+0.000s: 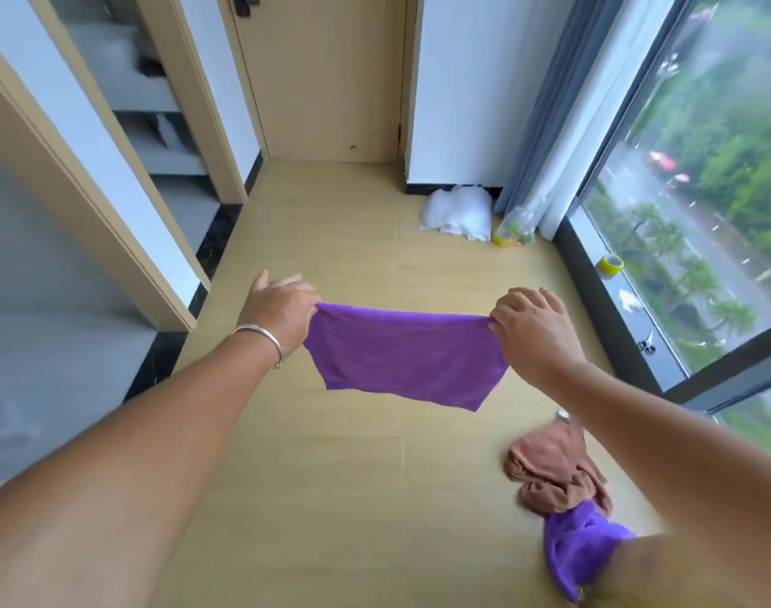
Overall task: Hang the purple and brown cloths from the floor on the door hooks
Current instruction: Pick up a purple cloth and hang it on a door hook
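A: Purple cloth (403, 355), item one: where is it?
B: Off the floor, stretched flat between both hands, top edge taut, lower edge hanging free above the boards.

A: Left hand (282, 311)?
B: Fingers curled, pinching the cloth's upper left corner. Silver bangle (260, 337) on that wrist.

A: Right hand (530, 329)?
B: Fingers curled, pinching the upper right corner. Both arms reach forward, well apart.

A: Brown cloth (554, 469), item two?
B: Crumpled on the wood floor (331, 498), lower right, partly under the right forearm in view.

A: Anything touching it?
B: A second purple cloth (578, 548), bunched, lying against its near edge, partly hidden by the right arm.

A: Door (326, 76)?
B: Closed, at the far end of the floor, dark handle at its upper left. Hooks: cannot tell from this view.

A: Other entries?
B: White bag (458, 210) against the far wall; clear bag (517, 228) with yellow and green contents just beside it, at the foot of the grey curtain (545, 125). Yellow tape roll (610, 264) and scissors (646, 346) on the sill of the window (725, 190) at right. Open doorways on the left.
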The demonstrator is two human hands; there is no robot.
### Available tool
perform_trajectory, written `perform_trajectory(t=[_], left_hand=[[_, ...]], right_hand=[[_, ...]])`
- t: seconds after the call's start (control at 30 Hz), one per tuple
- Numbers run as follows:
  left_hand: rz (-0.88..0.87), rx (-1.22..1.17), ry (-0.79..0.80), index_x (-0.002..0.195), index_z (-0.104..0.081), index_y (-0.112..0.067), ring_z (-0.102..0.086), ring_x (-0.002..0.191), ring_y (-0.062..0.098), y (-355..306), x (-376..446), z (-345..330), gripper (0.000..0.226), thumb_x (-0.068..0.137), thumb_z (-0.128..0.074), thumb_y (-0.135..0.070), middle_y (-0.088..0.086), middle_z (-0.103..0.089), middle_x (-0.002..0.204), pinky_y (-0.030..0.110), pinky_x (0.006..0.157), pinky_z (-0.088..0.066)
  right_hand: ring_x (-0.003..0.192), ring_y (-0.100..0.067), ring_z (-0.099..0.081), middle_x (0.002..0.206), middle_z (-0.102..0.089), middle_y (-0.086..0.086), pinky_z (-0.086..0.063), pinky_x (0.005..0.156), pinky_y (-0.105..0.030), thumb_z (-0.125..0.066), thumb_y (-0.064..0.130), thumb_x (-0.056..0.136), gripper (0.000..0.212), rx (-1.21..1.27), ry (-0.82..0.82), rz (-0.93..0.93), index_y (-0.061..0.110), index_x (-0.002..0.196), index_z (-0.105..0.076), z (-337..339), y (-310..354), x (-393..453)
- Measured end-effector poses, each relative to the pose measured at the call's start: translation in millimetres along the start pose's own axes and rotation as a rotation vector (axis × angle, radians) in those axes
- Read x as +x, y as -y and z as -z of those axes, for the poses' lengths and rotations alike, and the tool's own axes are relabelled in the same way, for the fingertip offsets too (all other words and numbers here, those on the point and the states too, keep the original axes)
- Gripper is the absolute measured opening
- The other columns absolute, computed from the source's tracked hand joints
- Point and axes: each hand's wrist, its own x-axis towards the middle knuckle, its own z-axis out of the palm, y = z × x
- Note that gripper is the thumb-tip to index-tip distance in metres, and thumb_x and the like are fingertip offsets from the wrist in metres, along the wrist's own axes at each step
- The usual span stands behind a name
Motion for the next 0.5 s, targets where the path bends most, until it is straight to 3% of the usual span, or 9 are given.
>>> perform_trajectory(t=[0.17,0.27,0.37,0.5], left_hand=[[-0.001,0.117,-0.123,0.103,-0.066,-0.03,-0.039,0.132,0.01,10,9,111,0.025,0.1,-0.041,-0.027,-0.015,-0.061,0.108,0.047,0.113,-0.015],[0.002,0.139,-0.226,0.096,-0.066,-0.028,-0.046,0.122,0.011,14,12,168,0.024,0.099,-0.043,-0.025,-0.013,-0.061,0.1,0.046,0.112,-0.017],[0.024,0.206,-0.285,0.1,-0.067,-0.028,-0.046,0.122,0.011,15,15,219,0.023,0.099,-0.044,-0.028,-0.011,-0.061,0.104,0.047,0.113,-0.016],[0.066,0.258,-0.326,0.097,-0.064,-0.03,-0.047,0.116,0.009,13,16,273,0.022,0.098,-0.042,-0.029,-0.013,-0.058,0.102,0.05,0.115,-0.015]], right_hand=[[0.107,-0.024,-0.055,0.091,-0.061,0.002,-0.031,0.102,-0.038,-0.055,0.028,0.095,0.017,-0.093,-0.204,0.036,0.019,0.085,-0.066,107,-10,38],[0.12,-0.02,-0.046,0.103,-0.06,0.005,-0.021,0.112,-0.041,-0.044,0.033,0.099,0.024,-0.14,-0.215,0.025,0.023,0.098,-0.065,157,-13,55],[0.127,-0.015,-0.038,0.112,-0.058,0.008,-0.012,0.116,-0.044,-0.04,0.034,0.101,0.027,-0.153,-0.247,0.019,0.026,0.107,-0.065,201,-13,68],[0.125,-0.013,-0.039,0.113,-0.058,0.01,-0.014,0.115,-0.043,-0.043,0.034,0.1,0.025,-0.175,-0.318,0.028,0.029,0.107,-0.066,255,-15,87]])
